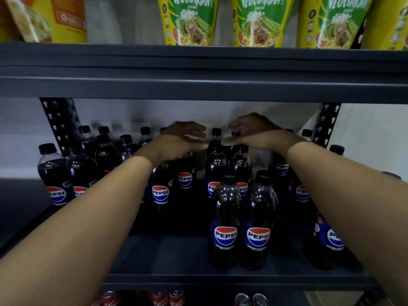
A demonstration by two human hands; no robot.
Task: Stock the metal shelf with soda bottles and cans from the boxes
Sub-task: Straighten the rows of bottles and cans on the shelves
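Many dark Pepsi bottles (225, 224) with black caps stand on the middle board of the dark metal shelf (165, 257), packed at the back and left, with two at the front right. Both my arms reach deep into this level. My left hand (183, 138) hovers palm down over the caps of the back bottles, its fingers loosely extended to the right and blurred. My right hand (254, 133) lies flat over the caps of bottles (241, 164) at the back, with its fingers pointing left. Neither hand grips a bottle.
The upper shelf beam (198, 85) hangs low over my hands. Green and yellow noodle packs (189, 21) stand on the level above. Red cans (167, 298) and silver cans (251, 300) show on the level below. The front left of the middle board holds nothing.
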